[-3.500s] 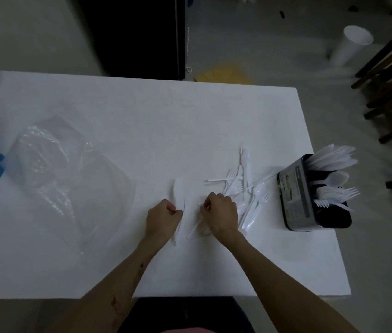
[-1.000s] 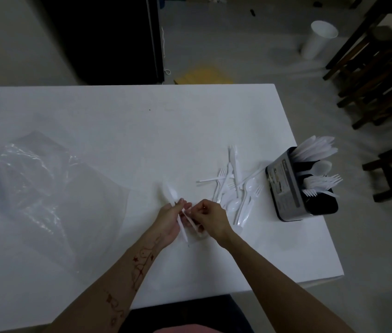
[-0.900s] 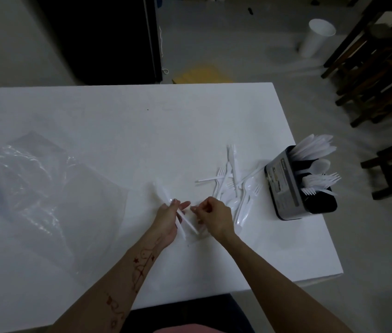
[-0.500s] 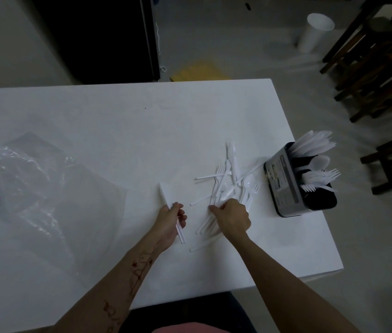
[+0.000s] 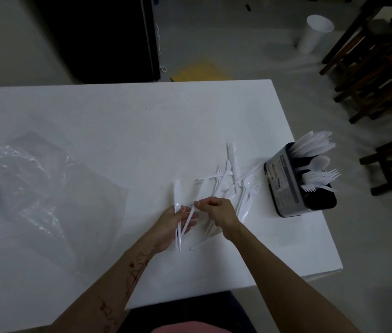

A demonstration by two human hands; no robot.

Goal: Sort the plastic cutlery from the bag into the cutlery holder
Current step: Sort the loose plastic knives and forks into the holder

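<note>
My left hand point(image 5: 168, 227) grips a small bundle of white plastic knives point(image 5: 177, 200), blades pointing away from me. My right hand point(image 5: 216, 211) pinches one more white knife point(image 5: 196, 200) and lays it against that bundle. Just right of my hands lies a loose pile of white cutlery point(image 5: 232, 179) with forks, spoons and knives mixed. The black cutlery holder point(image 5: 291, 186) stands near the table's right edge, with knives at its far end, a spoon in the middle and forks at the near end. The empty clear plastic bag point(image 5: 38, 186) lies flat on the left.
The white table point(image 5: 122, 121) ends close behind the holder on the right and just below my forearms. On the floor beyond are a white cup point(image 5: 315, 33), a yellow sheet point(image 5: 199, 70), and dark wooden chairs point(image 5: 380, 75) to the right.
My right hand reached into the loose pile, took a knife and brought it back left to the bundle in my left hand. The left hand kept its knives throughout.
</note>
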